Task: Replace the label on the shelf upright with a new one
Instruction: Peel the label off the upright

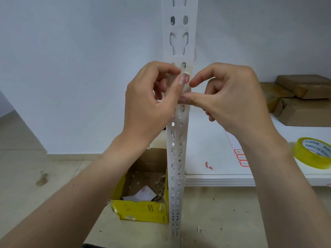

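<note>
I had both hands up at the white upright (176, 149) of the shelf, about level with each other. The label (186, 78), a small white one with a red border, sat on the front face of the upright between my two hands, with only its right edge showing past my left thumb. A bit of clear film seemed to lie over it, though the view there was too crowded by fingers for me to be sure.

My left hand (152, 97) had its thumb and forefinger closed together on the label's left side, pinching it against the upright, the other fingers curled behind. My right hand (231, 97) had its thumb laid flat across the upright just below the label, and its bent forefinger hung just beside the label's right edge, not quite touching. I could not tell whether that hand gripped anything.

To the right, on the white shelf (206, 144), lay a sheet of spare labels (240, 159), a few red scraps (208, 165) and a roll of yellowish tape (312, 153), with brown parcels (302, 106) further back. A yellow cardboard box (141, 211) holding paper bits stood on the floor, just left of the upright.
</note>
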`<control>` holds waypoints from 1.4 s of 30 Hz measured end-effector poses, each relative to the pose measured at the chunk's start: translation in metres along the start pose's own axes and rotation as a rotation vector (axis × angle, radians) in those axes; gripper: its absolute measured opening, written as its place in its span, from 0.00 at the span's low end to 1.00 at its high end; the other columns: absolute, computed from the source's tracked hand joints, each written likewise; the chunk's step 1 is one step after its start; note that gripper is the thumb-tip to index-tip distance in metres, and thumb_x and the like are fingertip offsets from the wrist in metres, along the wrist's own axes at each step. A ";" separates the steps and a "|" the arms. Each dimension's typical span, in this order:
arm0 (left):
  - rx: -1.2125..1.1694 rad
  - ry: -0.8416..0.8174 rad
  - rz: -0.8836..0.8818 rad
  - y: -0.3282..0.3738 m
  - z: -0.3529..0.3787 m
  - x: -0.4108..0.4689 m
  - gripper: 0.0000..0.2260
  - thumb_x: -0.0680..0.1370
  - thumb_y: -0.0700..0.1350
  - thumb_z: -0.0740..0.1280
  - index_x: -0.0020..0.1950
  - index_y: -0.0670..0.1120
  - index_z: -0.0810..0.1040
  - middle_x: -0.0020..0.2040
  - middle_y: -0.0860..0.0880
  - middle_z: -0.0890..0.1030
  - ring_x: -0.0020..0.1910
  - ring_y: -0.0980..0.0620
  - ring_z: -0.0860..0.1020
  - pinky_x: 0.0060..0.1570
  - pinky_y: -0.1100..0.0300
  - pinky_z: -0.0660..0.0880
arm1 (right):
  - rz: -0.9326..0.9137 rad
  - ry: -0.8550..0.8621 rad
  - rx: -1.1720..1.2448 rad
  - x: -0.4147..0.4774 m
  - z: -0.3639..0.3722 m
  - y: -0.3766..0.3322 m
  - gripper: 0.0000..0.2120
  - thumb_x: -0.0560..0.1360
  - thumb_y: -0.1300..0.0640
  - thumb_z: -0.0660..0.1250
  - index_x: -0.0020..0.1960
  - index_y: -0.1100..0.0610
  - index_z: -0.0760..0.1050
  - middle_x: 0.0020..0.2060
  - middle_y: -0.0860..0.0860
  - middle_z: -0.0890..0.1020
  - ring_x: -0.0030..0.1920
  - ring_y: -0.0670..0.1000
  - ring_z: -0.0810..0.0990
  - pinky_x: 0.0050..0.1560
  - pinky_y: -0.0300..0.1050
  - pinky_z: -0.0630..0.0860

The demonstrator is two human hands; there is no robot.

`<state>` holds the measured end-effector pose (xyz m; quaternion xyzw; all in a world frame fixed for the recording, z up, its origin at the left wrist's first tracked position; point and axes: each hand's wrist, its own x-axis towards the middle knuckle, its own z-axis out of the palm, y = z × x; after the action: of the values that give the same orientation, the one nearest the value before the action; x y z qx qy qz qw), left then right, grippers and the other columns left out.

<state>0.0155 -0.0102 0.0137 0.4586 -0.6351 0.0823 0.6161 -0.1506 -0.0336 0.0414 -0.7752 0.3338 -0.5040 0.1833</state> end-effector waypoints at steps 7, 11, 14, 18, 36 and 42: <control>-0.029 -0.034 0.005 -0.003 -0.004 -0.001 0.03 0.82 0.49 0.68 0.52 0.51 0.81 0.42 0.45 0.83 0.41 0.52 0.78 0.37 0.58 0.76 | -0.037 0.054 -0.024 0.002 0.001 0.006 0.13 0.69 0.40 0.80 0.41 0.45 0.79 0.24 0.51 0.79 0.25 0.54 0.77 0.30 0.41 0.74; -0.038 -0.009 -0.012 -0.006 -0.005 -0.003 0.04 0.81 0.42 0.70 0.48 0.51 0.81 0.41 0.47 0.82 0.39 0.55 0.76 0.37 0.68 0.70 | -0.077 0.091 -0.008 0.003 0.004 0.009 0.11 0.70 0.43 0.80 0.40 0.44 0.79 0.26 0.50 0.80 0.24 0.53 0.77 0.29 0.41 0.73; -0.110 0.065 -0.094 -0.008 -0.007 -0.003 0.06 0.82 0.42 0.69 0.47 0.50 0.81 0.42 0.51 0.83 0.37 0.58 0.74 0.37 0.67 0.68 | -0.151 0.195 -0.028 0.003 0.004 0.012 0.07 0.73 0.44 0.78 0.46 0.46 0.84 0.23 0.50 0.77 0.25 0.54 0.77 0.30 0.41 0.74; -0.150 0.113 -0.130 -0.011 -0.004 -0.005 0.05 0.83 0.42 0.68 0.47 0.47 0.81 0.43 0.45 0.84 0.39 0.51 0.76 0.37 0.62 0.70 | -0.282 0.343 -0.140 0.005 0.014 0.017 0.08 0.77 0.50 0.76 0.52 0.52 0.87 0.24 0.48 0.76 0.26 0.52 0.76 0.34 0.42 0.74; -0.361 0.283 -0.240 0.000 0.013 0.004 0.08 0.82 0.40 0.66 0.44 0.48 0.80 0.42 0.53 0.84 0.43 0.50 0.81 0.45 0.61 0.76 | -0.360 0.458 -0.377 0.003 0.038 0.020 0.06 0.80 0.54 0.71 0.50 0.55 0.85 0.27 0.37 0.64 0.28 0.45 0.68 0.30 0.50 0.74; -0.378 0.291 -0.262 0.000 0.015 0.005 0.09 0.82 0.41 0.66 0.43 0.50 0.79 0.42 0.53 0.84 0.39 0.55 0.78 0.41 0.58 0.74 | -0.328 0.444 -0.396 0.002 0.040 0.016 0.05 0.81 0.55 0.70 0.51 0.55 0.84 0.26 0.32 0.60 0.28 0.44 0.65 0.31 0.46 0.71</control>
<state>0.0056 -0.0224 0.0149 0.3971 -0.4792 -0.0530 0.7809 -0.1191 -0.0490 0.0158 -0.7104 0.3278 -0.6087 -0.1314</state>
